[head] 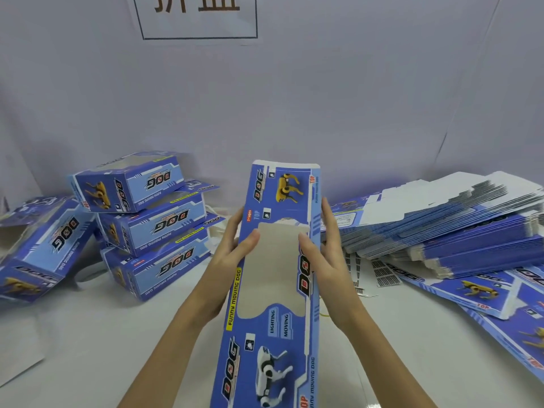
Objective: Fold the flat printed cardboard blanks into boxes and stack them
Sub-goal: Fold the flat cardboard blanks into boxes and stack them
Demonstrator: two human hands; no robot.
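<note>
A long flat blue blank [273, 328] printed with "DOG" and robot dogs is held up in the middle, running from the bottom edge toward the wall. My left hand [229, 257] holds its left edge, thumb on the front by the window cut-out. My right hand [323, 254] holds the right edge the same way. A stack of folded boxes [153, 219] stands at the left. A pile of flat blanks [447, 228] lies at the right.
One more folded box [41, 254] lies tipped at the far left. Loose blanks [500, 298] spread over the white table [117, 348] at the lower right. A grey wall with a framed sign [197, 16] stands behind.
</note>
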